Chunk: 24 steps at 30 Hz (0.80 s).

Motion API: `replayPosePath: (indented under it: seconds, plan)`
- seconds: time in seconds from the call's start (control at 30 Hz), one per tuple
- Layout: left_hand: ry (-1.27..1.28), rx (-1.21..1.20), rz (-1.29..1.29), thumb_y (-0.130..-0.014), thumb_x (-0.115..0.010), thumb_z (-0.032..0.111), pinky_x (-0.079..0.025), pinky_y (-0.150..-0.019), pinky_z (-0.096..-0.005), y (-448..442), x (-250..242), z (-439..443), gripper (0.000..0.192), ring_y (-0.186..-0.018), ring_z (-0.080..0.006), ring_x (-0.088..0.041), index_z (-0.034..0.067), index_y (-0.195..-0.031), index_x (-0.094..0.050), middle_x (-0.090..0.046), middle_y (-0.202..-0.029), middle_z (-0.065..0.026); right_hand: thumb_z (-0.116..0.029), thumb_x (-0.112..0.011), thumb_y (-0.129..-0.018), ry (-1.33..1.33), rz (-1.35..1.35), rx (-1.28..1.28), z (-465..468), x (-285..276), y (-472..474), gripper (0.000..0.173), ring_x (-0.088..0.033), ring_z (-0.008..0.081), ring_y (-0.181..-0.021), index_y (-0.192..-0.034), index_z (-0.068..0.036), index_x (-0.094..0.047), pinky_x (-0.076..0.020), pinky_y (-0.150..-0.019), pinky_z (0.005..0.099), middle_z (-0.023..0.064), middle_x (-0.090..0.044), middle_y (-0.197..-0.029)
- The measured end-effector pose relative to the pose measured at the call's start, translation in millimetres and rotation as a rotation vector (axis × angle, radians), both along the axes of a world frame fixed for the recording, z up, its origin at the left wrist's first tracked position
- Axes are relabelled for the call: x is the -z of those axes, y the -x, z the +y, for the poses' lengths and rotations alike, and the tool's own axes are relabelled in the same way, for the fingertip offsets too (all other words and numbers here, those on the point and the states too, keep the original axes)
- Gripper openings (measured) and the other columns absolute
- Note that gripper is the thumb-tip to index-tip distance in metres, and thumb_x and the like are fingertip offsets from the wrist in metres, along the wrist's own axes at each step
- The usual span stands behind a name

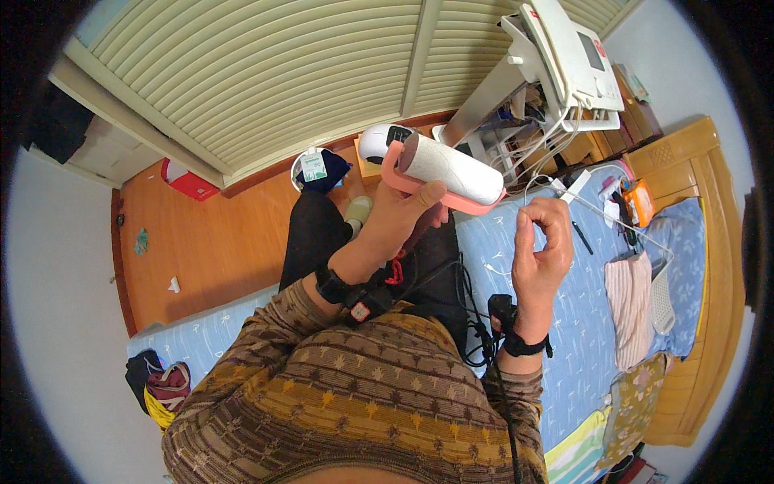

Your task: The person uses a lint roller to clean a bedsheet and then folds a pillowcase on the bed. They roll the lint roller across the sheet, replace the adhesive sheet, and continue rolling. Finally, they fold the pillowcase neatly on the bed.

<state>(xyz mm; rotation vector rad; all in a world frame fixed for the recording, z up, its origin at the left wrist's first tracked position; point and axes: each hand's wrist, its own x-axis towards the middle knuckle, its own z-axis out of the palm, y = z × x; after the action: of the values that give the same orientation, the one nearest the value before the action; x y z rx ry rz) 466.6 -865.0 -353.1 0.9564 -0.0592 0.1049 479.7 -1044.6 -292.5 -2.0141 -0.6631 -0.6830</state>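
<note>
My left hand is closed around the pink plastic frame of a lint roller, with the thumb resting on it. The roller's white adhesive roll lies tilted above my fingers, its near end facing left. To the right of it, my right hand is raised over the blue bed sheet, thumb and index finger curled towards each other. Whether something small is pinched between those fingertips cannot be made out. Black straps and small devices sit on both wrists.
A white device on a stand with cables rises at upper right. On the bed lie a black pen, a pink striped cloth and a perforated white fly swatter. A bin and a red box stand on the floor.
</note>
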Motion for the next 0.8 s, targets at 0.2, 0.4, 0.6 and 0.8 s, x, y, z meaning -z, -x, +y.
replayPosePath:
  seconds: [0.2, 0.4, 0.6, 0.8]
  plan:
    - [-0.015, 0.021, 0.012, -0.084, -0.063, 0.019, -0.046, -0.05, -0.0251, 3, 1, -1, 0.051, -0.061, -0.0139, -0.057, 0.002, -0.12, -0.032, -0.056, -0.082, -0.0083, 0.004, -0.061, -0.075, 0.067, 0.008, -0.012, 5, 0, -5, 0.008, -0.055, 0.0192, -0.067, -0.081, 0.0, -0.058, -0.0462, -0.059, 0.0267, 0.0116, -0.055, -0.083]
    - [-0.02, 0.025, -0.016, -0.084, -0.063, 0.018, -0.046, -0.05, -0.0246, 5, -2, -2, 0.048, -0.06, -0.0139, -0.057, 0.001, -0.12, -0.035, -0.057, -0.081, -0.0087, 0.003, -0.061, -0.073, 0.095, -0.007, -0.017, 7, 2, -6, 0.009, -0.057, 0.0193, -0.064, -0.079, -0.001, -0.057, -0.0469, -0.054, 0.0263, 0.0111, -0.057, -0.081]
    - [-0.049, -0.013, 0.053, -0.087, -0.058, 0.025, -0.045, -0.05, -0.0233, 2, -6, -6, 0.037, -0.058, -0.0135, -0.056, 0.0, -0.109, -0.043, -0.057, -0.072, -0.0073, 0.002, -0.062, -0.071, 0.092, -0.063, -0.03, 12, 7, 2, 0.011, -0.057, 0.0205, -0.062, -0.079, -0.002, -0.055, -0.0467, -0.052, 0.0275, 0.0118, -0.057, -0.079]
    - [0.015, 0.004, 0.085, -0.088, -0.054, 0.032, -0.044, -0.051, -0.0223, -3, -4, -7, 0.034, -0.057, -0.0115, -0.055, -0.001, -0.098, -0.051, -0.057, -0.068, -0.0067, 0.001, -0.062, -0.073, -0.031, -0.005, -0.018, 14, 20, 6, 0.017, -0.055, 0.0186, -0.069, -0.088, -0.003, -0.055, -0.0467, -0.061, 0.0279, 0.0109, -0.056, -0.086]
